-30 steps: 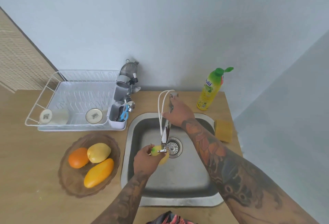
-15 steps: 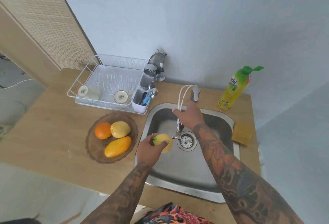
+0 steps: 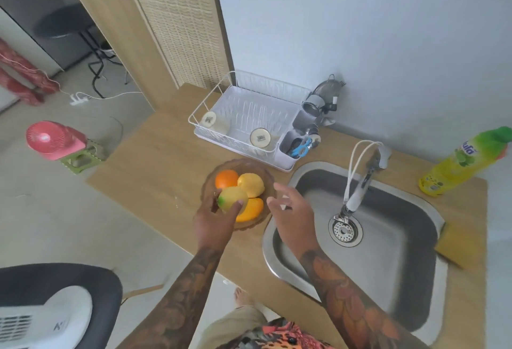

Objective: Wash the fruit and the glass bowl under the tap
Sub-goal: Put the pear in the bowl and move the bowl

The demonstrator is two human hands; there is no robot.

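My left hand (image 3: 212,224) holds a yellow-green fruit (image 3: 232,198) over the brown glass bowl (image 3: 212,179) on the wooden counter. In the bowl lie an orange (image 3: 225,178), a yellow fruit (image 3: 251,183) and an orange-yellow mango (image 3: 249,210), partly hidden by the held fruit. My right hand (image 3: 292,214) hovers open, fingers spread, between the bowl and the steel sink (image 3: 388,240). The tap (image 3: 360,182) arches over the drain (image 3: 345,231); I see no water running.
A white dish rack (image 3: 246,124) with two cups and a cutlery holder (image 3: 296,146) stands behind the bowl. A yellow soap bottle (image 3: 462,163) and a sponge (image 3: 460,246) sit right of the sink. The counter's left edge (image 3: 119,160) drops to the floor.
My left hand carried the yellow-green fruit from under the tap leftward to the bowl. My right hand left the tap and moved toward the bowl. The view swung left.
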